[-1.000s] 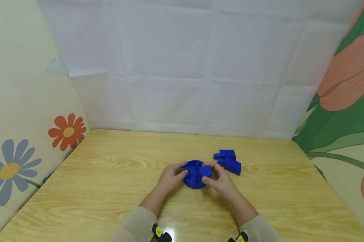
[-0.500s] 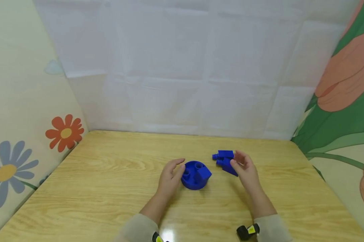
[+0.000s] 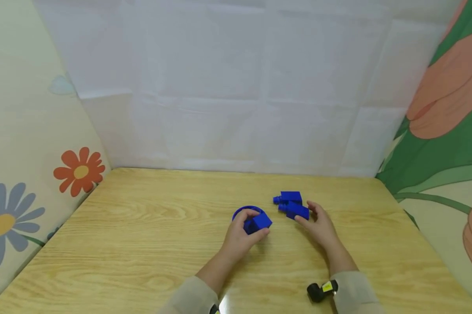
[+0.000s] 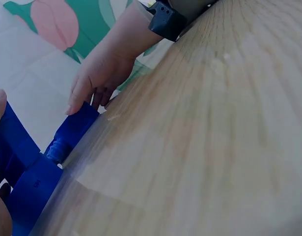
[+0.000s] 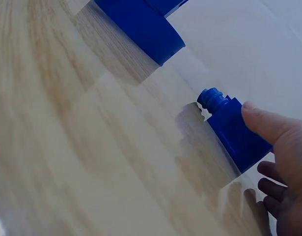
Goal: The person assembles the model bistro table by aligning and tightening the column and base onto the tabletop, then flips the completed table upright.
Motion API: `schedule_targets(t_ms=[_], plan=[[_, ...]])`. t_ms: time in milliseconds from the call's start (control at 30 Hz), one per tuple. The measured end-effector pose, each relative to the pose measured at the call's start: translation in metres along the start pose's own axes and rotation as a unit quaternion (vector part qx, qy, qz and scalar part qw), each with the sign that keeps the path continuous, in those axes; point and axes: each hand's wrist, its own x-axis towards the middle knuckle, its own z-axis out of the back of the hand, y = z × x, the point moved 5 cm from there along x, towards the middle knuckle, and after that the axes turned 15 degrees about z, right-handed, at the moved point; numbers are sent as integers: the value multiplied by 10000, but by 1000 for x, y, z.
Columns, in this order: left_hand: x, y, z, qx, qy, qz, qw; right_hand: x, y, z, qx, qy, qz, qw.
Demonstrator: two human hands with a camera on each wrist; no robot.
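Note:
A round blue dish-like base [image 3: 236,214] stands on the table, with a blue block [image 3: 262,221] set tilted at its right side. My left hand [image 3: 237,237] reaches over the base and grips this block, thumb in front and fingers behind, hiding much of the base. To the right lie two blue blocks with threaded necks pointing left. My right hand [image 3: 321,226] holds the nearer threaded block [image 3: 297,211] by its right end; in the right wrist view the thumb [image 5: 261,120] lies on its side. The farther threaded block [image 3: 291,196] lies just behind it.
The wood-grain table [image 3: 161,218] spreads around both hands. A white cloth [image 3: 220,87] hangs behind its far edge. Flower-patterned panels [image 3: 16,131] flank it left and right. A black wrist camera [image 3: 318,292] is worn at the right sleeve.
My right hand has left the block on the base and moved right to the nearer threaded block, which has turned slightly. My left hand has shifted from the base's left rim onto the tilted block.

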Motion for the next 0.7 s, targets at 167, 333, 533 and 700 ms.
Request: schedule_targets(t_ms=[167, 333, 533, 700], plan=[[0, 1, 4, -27, 72, -79, 9999, 2, -1, 0, -495, 45, 62, 9987], [1, 5, 15, -266, 229, -43, 9994, 3, -2, -1, -775, 41, 150, 9969], [4, 11, 32, -450, 323, 2, 9985, 1, -1, -1, -584, -22, 114, 9982], [6, 13, 42, -523, 250, -225, 9981, -2, 5, -1, -29, -156, -27, 9999]])
